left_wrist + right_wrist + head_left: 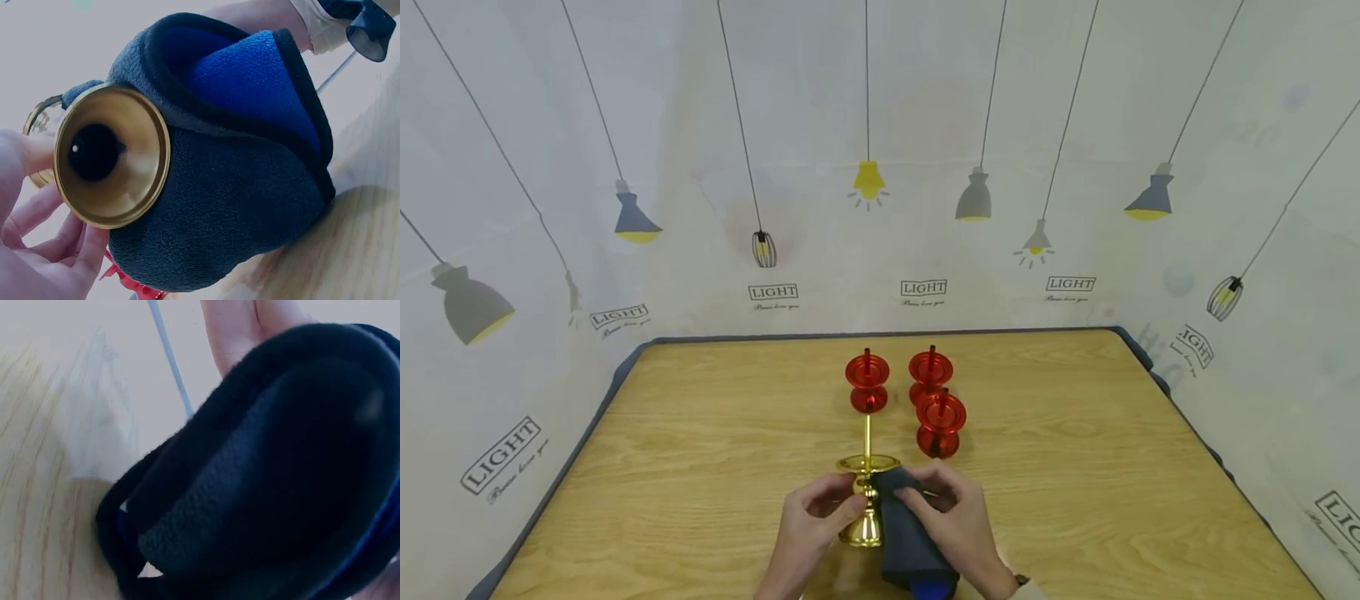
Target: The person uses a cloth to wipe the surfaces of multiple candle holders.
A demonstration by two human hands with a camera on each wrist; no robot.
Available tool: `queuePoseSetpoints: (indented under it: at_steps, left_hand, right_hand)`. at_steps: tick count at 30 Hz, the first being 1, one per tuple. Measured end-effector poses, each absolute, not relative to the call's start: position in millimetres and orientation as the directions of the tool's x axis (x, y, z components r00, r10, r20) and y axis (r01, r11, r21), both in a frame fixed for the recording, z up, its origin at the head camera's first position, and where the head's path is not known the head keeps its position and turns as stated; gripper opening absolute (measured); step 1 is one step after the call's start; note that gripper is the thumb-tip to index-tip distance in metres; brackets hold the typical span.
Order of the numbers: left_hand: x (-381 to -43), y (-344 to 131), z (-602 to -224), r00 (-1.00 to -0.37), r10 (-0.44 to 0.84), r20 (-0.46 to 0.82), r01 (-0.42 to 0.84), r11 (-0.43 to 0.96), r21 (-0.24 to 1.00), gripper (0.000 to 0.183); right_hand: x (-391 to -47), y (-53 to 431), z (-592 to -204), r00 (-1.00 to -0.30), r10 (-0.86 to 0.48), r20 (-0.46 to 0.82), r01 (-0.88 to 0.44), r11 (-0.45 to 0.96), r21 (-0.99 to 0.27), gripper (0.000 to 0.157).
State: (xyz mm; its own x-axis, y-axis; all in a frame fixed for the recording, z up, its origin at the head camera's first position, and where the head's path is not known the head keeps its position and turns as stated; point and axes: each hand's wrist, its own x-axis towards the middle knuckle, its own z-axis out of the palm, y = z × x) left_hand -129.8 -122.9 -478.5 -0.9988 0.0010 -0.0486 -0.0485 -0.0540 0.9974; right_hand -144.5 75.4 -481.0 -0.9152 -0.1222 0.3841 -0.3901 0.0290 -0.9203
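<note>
A gold candle holder (861,531) with a tall spike and a round drip plate stands nearly upright in my left hand (808,521), whose fingers and thumb grip its stem. The left wrist view looks into the hollow underside of its base (140,169). My right hand (958,521) pinches a folded dark grey cloth (910,537) with a bright blue inner side and black edging. The cloth lies against the right side of the candle holder, just under the drip plate. It fills most of the right wrist view and hides part of the right fingers.
Beyond my hands, three shiny red candle holders stand on the wooden table (700,467): one at the back left (868,398), one at the back right (929,367) and one nearer (939,440). A white curtain printed with lamps (820,167) surrounds the table's far and side edges.
</note>
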Motion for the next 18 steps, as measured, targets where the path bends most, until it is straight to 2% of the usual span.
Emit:
queuePoseSetpoints:
  at_steps: [3, 7, 11, 18]
  left_hand:
    - [-129.1, -119.8, -476.6, -0.999, -0.042, -0.011, -0.011, -0.014, 1.000, 0.035]
    - [-128.0, -114.6, -475.3, -0.996, -0.061, 0.071, 0.070, 0.023, 0.997, 0.031]
    - [-128.3, -110.8, -476.7, -0.993, -0.060, 0.101, 0.099, 0.038, 0.994, 0.031]
    - [-129.0, -110.6, -478.8, -0.994, -0.087, 0.070, 0.069, 0.022, 0.997, 0.028]
  right_hand:
    - [-142.0, 72.7, -478.4, -0.875, -0.105, 0.473, -0.482, 0.091, -0.871, 0.019]
    - [-137.8, 70.0, -474.3, -0.800, -0.084, 0.595, -0.597, 0.220, -0.771, 0.024]
    - [-134.9, 67.9, -472.2, -0.751, -0.077, 0.656, -0.648, 0.276, -0.709, 0.028]
    - [-133.2, 68.4, -474.0, -0.766, -0.093, 0.636, -0.639, 0.224, -0.736, 0.026]
